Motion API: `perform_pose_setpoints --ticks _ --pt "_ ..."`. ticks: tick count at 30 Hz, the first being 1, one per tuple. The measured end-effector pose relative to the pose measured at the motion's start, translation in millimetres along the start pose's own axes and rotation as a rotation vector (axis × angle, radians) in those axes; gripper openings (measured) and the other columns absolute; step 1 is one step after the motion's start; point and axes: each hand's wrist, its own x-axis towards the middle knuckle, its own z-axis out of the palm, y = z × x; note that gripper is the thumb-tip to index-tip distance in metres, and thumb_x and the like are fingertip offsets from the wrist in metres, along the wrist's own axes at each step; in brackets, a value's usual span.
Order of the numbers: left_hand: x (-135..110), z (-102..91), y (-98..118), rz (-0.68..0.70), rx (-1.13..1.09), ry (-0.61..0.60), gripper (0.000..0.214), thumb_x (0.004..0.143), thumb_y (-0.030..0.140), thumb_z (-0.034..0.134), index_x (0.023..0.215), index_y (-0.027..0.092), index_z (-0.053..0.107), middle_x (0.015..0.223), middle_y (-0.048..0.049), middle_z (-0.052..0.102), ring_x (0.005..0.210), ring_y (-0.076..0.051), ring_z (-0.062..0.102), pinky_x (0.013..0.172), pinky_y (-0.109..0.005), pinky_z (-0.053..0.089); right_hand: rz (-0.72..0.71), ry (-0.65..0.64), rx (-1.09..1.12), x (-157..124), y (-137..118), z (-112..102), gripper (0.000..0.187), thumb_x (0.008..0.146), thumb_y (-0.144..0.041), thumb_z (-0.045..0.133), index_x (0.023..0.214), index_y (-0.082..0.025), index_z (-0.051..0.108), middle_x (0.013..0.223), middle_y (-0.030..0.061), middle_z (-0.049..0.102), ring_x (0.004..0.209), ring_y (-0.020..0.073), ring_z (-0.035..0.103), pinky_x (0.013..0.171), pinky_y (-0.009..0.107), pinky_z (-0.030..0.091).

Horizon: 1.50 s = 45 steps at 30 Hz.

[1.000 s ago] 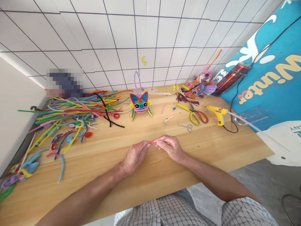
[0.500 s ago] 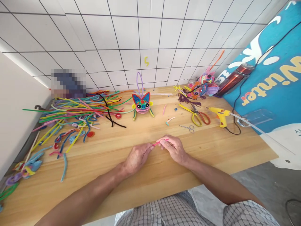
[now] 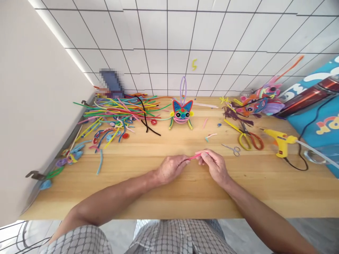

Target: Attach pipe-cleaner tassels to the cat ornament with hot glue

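Both my hands rest on the wooden table (image 3: 137,190) near its middle. My left hand (image 3: 171,168) and my right hand (image 3: 214,164) each pinch one end of a short pink pipe cleaner (image 3: 194,156) stretched between them. Fingers of both hands are closed on it. Beyond the hands stands a finished pipe-cleaner animal face (image 3: 182,113) with a purple loop on top.
A heap of coloured pipe cleaners (image 3: 119,109) covers the back left. Small scissors (image 3: 233,149), yellow-and-orange scissors (image 3: 247,137) and a yellow glue gun (image 3: 280,143) with its cord lie at right. More pipe-cleaner figures (image 3: 255,102) sit by the tiled wall.
The view has swung to the left, so everything sits further right in the picture. My hands still hold the pink pipe cleaner in much the same pose.
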Motion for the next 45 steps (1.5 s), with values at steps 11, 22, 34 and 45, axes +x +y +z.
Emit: perform_pose_setpoints --ticks 11,22,34,45 --pt "2.6 -5.6 -0.5 -0.077 -0.1 0.044 0.049 0.117 0.047 0.04 0.103 0.016 0.075 0.083 -0.0052 0.073 0.073 -0.014 0.066 0.073 -0.023 0.054 -0.037 0.115 0.02 -6.0 -9.7 0.6 0.042 0.107 -0.058 0.062 0.102 -0.022 0.082 0.081 0.006 0.076 0.064 0.0166 0.067 0.06 0.03 0.054" --pt "-1.8 -8.0 1.8 -0.044 -0.124 0.0 0.044 0.116 0.044 0.044 0.115 0.015 0.078 0.091 -0.0072 0.078 0.078 -0.016 0.073 0.075 -0.023 0.056 0.069 -0.03 0.14 -7.4 -8.0 9.5 0.044 0.106 -0.062 0.064 0.102 -0.021 0.08 0.085 0.0069 0.079 0.065 0.0157 0.069 0.059 0.029 0.055" --pt "-0.2 -9.5 2.2 -0.097 -0.21 -0.003 0.048 0.116 0.048 0.045 0.112 0.014 0.078 0.089 -0.0067 0.078 0.079 -0.015 0.071 0.076 -0.024 0.056 0.115 -0.052 0.157 -3.8 -3.5 6.4 0.043 0.1 -0.064 0.071 0.105 -0.021 0.077 0.084 0.0064 0.076 0.067 0.0175 0.068 0.058 0.031 0.055" --pt "2.1 -12.2 3.0 -0.169 -0.246 0.007 0.049 0.112 0.048 0.05 0.084 0.015 0.072 0.066 0.0014 0.06 0.06 -0.01 0.05 0.062 -0.021 0.043 0.097 0.135 0.247 3.9 3.8 1.6 0.045 0.095 -0.065 0.076 0.096 -0.021 0.075 0.077 0.0045 0.073 0.062 0.0159 0.064 0.055 0.03 0.052"
